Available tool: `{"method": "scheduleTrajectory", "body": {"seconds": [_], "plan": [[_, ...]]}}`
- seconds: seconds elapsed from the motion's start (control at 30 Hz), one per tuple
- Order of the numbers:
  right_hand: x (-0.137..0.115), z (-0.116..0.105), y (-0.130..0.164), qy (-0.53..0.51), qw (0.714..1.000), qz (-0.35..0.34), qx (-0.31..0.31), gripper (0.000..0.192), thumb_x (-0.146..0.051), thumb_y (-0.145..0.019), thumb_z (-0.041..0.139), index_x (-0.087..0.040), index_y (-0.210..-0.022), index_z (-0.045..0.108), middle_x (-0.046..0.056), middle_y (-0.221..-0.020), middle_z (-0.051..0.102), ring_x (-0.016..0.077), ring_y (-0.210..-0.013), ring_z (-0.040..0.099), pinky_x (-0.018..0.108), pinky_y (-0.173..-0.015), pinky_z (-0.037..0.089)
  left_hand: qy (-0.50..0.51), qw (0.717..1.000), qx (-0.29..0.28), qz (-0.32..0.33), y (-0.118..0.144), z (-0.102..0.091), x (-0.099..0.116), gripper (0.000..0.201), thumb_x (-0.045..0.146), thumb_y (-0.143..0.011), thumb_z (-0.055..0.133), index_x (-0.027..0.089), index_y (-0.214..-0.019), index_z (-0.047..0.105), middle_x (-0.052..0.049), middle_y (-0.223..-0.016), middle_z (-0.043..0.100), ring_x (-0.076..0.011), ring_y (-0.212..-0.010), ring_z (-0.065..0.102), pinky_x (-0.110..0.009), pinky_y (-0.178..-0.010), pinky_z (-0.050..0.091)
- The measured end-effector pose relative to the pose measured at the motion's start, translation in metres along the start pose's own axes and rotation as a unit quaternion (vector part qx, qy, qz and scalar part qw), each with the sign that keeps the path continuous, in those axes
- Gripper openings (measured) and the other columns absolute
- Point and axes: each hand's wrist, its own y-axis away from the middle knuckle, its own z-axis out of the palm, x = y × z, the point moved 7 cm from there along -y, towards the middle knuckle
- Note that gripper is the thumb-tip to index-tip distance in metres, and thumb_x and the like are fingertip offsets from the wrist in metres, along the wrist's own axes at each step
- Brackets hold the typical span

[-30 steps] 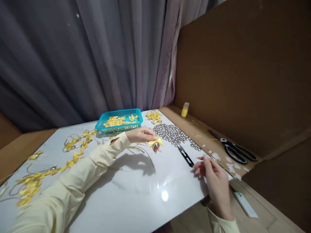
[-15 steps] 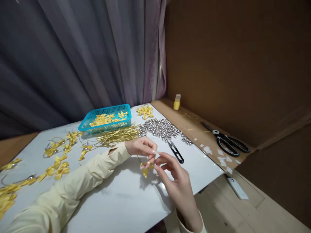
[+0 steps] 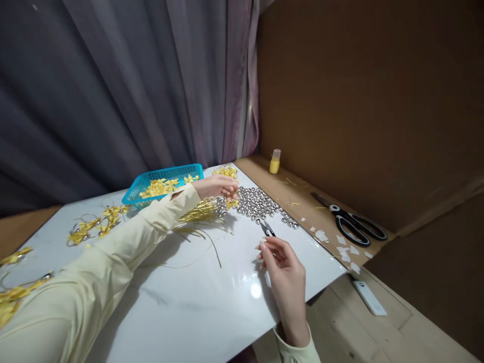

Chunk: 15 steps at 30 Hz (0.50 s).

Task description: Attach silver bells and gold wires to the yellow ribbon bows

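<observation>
My left hand (image 3: 216, 187) reaches far across the white board, fingers pinched on a small yellow ribbon bow (image 3: 231, 202) at the near edge of a pile of small silver bells (image 3: 260, 202). My right hand (image 3: 284, 275) hovers near the board's right side with fingers loosely curled, holding nothing I can see. Its fingertips are just below the small black thread snips (image 3: 267, 229). A bundle of gold wire ties (image 3: 198, 212) lies under my left wrist.
A teal basket (image 3: 151, 177) of yellow bows stands at the back. More yellow bows (image 3: 94, 224) lie scattered on the left. Large black scissors (image 3: 350, 220), a small yellow bottle (image 3: 275, 162), white paper scraps (image 3: 345, 248) and a white phone-like object (image 3: 368, 297) lie on the brown surface at right.
My left hand has carried the yellow bow from the board's middle back to the bell pile. My right hand has let go of the bow and dropped near the snips.
</observation>
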Motion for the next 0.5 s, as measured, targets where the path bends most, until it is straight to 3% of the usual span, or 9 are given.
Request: {"method": "scheduleTrajectory", "body": {"seconds": [0.1,0.27,0.5], "plan": [[0.002,0.001,0.0,0.0,1.0,0.005,-0.013,0.025,-0.036,-0.077,0.062,-0.016,-0.091,0.06,0.005,-0.074,0.066,0.0148,-0.062,0.061,0.024,-0.053,0.052,-0.048,0.998,0.05,-0.012,-0.026,-0.031,0.002,0.025,0.032,-0.078,0.063,0.008,-0.078,0.058,-0.008,-0.074,0.064,-0.0126,-0.062,0.059,-0.028,-0.063,0.048],[0.004,0.001,-0.001,0.013,1.0,0.003,-0.021,0.024,-0.037,-0.078,0.06,-0.016,-0.091,0.059,0.006,-0.074,0.066,0.0151,-0.06,0.062,0.024,-0.052,0.052,-0.136,0.98,0.141,-0.039,-0.06,-0.077,-0.005,0.029,0.029,-0.088,0.052,0.011,-0.11,0.053,-0.009,-0.108,0.057,-0.0191,-0.091,0.058,-0.037,-0.077,0.05],[0.008,0.0,-0.002,0.042,0.999,0.0,-0.019,0.025,-0.037,-0.08,0.057,-0.015,-0.093,0.058,0.007,-0.075,0.066,0.0152,-0.06,0.062,0.024,-0.052,0.053,-0.278,0.931,0.218,-0.087,-0.078,-0.111,-0.001,0.03,0.029,-0.088,0.052,0.014,-0.114,0.052,-0.009,-0.113,0.055,-0.0209,-0.096,0.057,-0.04,-0.08,0.049]]}}
